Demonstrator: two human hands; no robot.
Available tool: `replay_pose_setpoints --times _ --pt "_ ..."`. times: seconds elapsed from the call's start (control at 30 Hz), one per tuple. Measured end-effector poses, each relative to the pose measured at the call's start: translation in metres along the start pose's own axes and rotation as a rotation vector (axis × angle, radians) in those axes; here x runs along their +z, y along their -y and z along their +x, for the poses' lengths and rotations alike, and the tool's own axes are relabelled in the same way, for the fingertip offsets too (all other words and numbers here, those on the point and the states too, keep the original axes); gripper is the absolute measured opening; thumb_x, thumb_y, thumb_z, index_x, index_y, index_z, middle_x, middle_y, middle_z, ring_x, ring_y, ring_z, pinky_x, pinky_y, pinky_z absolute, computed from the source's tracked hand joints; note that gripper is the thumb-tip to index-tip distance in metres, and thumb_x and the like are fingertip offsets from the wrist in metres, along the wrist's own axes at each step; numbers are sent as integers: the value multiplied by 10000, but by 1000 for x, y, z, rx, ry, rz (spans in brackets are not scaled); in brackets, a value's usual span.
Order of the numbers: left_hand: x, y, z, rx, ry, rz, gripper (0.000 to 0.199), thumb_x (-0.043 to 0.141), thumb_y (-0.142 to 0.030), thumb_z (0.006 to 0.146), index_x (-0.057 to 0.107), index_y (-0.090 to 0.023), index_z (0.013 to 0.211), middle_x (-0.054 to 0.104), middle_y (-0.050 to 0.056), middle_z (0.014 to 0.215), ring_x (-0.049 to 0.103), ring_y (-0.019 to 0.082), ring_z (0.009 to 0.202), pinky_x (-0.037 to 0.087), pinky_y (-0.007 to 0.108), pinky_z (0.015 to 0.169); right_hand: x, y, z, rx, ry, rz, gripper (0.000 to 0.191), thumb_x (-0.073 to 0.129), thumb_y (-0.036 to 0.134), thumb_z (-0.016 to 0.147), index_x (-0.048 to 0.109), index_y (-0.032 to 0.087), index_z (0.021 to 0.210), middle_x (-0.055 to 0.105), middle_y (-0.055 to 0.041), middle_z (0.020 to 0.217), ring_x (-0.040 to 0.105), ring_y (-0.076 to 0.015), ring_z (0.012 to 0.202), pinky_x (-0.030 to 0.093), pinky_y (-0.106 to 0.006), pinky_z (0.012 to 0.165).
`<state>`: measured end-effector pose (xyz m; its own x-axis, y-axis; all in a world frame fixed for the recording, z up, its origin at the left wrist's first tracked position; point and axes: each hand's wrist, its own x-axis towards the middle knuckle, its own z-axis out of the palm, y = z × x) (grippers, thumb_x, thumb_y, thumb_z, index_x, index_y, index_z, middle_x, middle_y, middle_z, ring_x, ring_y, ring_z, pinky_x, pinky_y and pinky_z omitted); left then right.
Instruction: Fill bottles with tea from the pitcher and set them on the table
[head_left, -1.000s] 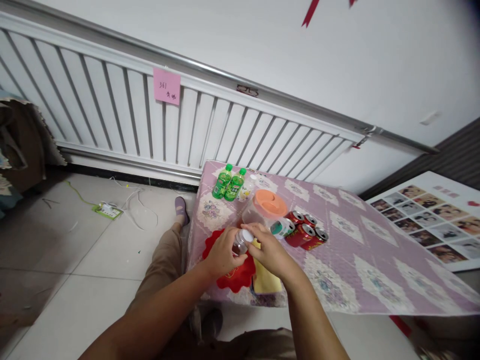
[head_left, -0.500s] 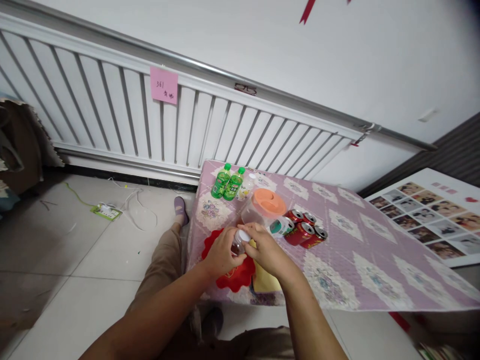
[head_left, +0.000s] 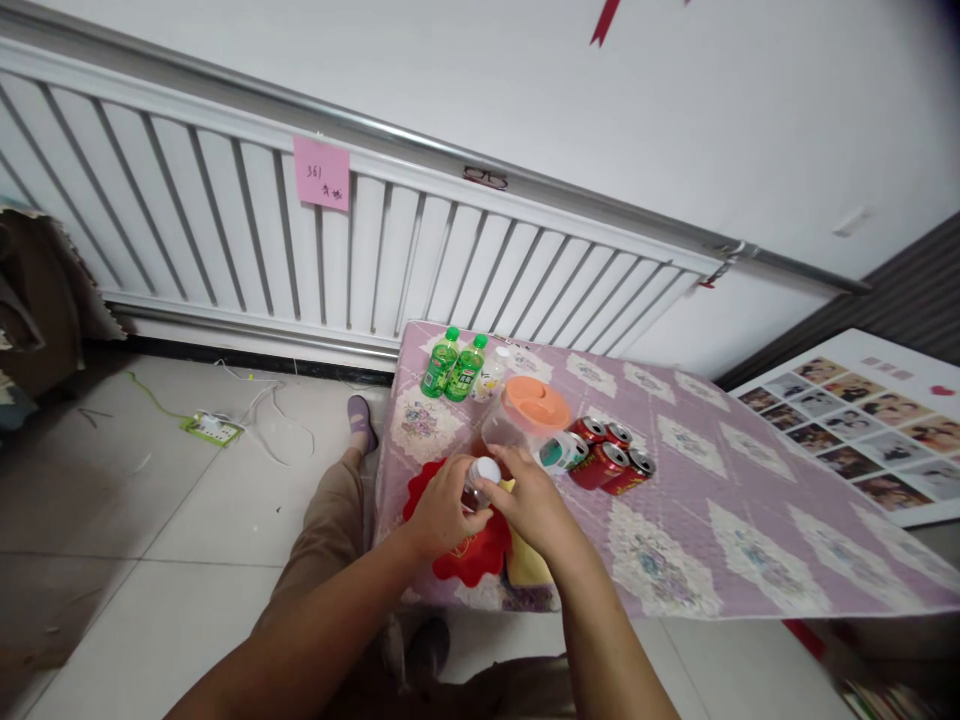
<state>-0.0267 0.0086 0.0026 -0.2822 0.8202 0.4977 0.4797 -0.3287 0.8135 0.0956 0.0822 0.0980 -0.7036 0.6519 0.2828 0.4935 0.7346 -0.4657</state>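
Note:
A small clear jar [head_left: 474, 494] with a white lid [head_left: 484, 469] is upright above a red scalloped mat [head_left: 471, 556]. My left hand [head_left: 442, 505] is closed around the jar's left side. At the lid's right edge is my right hand [head_left: 525, 497], thumb on the rim and fingers apart on the far side; it touches the lid without wrapping it fully. Under my right hand lies a yellow cloth [head_left: 527, 563]. Just beyond the hands stands a clear pitcher [head_left: 504, 428] with an orange lid [head_left: 536, 402].
Two green drink bottles [head_left: 465, 370] and a whitish bottle [head_left: 491, 375] stand at the table's back left. Several red cans [head_left: 600, 466] group right of the pitcher beside a green-and-white can [head_left: 564, 453]. A radiator [head_left: 510, 265] runs behind the patterned tablecloth [head_left: 667, 560].
The fingers of my right hand have shifted off the top of the white lid toward its right, showing more of it. My left hand keeps its hold; the view has moved slightly.

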Motion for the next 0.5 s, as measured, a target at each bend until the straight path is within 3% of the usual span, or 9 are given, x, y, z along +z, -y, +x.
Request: replay_pose_setpoints --times 0.23,0.5 --pt "-2 -3 1 -24 8 -15 521 663 -129 727 476 -226 1203 587 91 1182 585 269 1107 537 441 934 4 0 -1 17 -35 25 242 668 304 819 711 194 1029 675 -81 946 645 -240 899 520 -402 846" --pt "-1 -2 -1 -47 8 -44 570 668 -143 723 478 -223 1255 584 103 1227 598 264 1086 570 403 862 -5 2 3 -68 54 119 334 608 204 804 710 206 1121 639 -76 1003 628 -225 947 523 -389 861"
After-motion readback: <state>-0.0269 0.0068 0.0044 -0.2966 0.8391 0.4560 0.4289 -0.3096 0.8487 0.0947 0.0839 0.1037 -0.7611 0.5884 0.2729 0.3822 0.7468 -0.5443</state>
